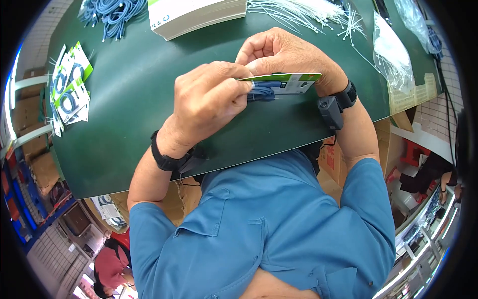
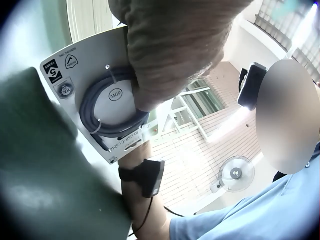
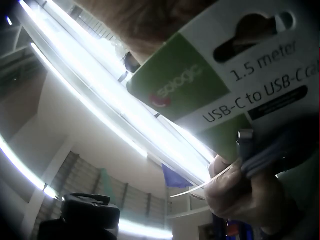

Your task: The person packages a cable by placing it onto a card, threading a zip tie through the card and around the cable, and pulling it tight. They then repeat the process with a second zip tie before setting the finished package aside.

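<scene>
My left hand (image 1: 209,97) pinches a printed card (image 1: 301,82) with a coiled dark blue USB-C cable (image 1: 264,91) on it, held upright above the table. In the left wrist view the coil (image 2: 90,107) shows thin ties at two spots on the card face. A thin pale cable tie tail (image 3: 210,182) sticks out beside the left fingertips in the right wrist view. My right hand (image 1: 294,55) is behind the card, fingers curled, thumb close to the left fingertips. The card hides its fingers in the right wrist view, and I cannot tell what it holds.
On the green table (image 1: 124,144) stand a stack of cards (image 1: 199,22), a bundle of blue cables (image 1: 112,15) and loose white cable ties (image 1: 303,12). Several carded cables (image 1: 69,92) lie at the left. A bag of ties (image 1: 393,52) is at the right.
</scene>
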### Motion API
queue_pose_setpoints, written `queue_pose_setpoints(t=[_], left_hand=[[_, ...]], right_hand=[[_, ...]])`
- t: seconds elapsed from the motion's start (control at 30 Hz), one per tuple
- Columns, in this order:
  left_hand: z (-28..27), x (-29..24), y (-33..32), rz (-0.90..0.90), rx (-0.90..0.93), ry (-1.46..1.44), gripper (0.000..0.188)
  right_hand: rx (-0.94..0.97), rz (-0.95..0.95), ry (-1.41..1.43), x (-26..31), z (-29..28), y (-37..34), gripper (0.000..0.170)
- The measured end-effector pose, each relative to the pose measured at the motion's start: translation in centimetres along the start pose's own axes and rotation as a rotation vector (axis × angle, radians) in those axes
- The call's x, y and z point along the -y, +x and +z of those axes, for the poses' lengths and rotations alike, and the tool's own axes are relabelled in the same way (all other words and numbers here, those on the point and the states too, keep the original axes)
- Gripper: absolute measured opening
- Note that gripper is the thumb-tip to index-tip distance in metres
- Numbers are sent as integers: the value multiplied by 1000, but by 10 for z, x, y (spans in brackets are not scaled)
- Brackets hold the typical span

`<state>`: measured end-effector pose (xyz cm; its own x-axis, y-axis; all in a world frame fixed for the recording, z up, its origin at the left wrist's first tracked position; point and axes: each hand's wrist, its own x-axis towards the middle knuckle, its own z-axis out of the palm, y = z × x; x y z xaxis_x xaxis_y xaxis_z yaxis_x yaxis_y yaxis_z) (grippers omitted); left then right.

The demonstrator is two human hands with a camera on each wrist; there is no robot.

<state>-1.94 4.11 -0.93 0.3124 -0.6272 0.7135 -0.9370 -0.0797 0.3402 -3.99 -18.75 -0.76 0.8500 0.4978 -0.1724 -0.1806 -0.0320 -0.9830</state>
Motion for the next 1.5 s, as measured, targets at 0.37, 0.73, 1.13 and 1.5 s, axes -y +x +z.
queue_pose_setpoints(t=[0.37,0.73,1.13,1.5], left_hand=[[-11,0,-3,-598,87,-328,17],[-5,13,-16,-740,110,-371,14],[4,24,-26,-866,106,-588,12],[11,23,-29,-923,128,-647,9]], right_hand=[[-353,-172,-289,19,-19,-8,15],[-276,-479,-843,7,22,11,18],[-388,-488,-866,-7,27,18,18],[-478,-581,-1071,-11,34,21,20]])
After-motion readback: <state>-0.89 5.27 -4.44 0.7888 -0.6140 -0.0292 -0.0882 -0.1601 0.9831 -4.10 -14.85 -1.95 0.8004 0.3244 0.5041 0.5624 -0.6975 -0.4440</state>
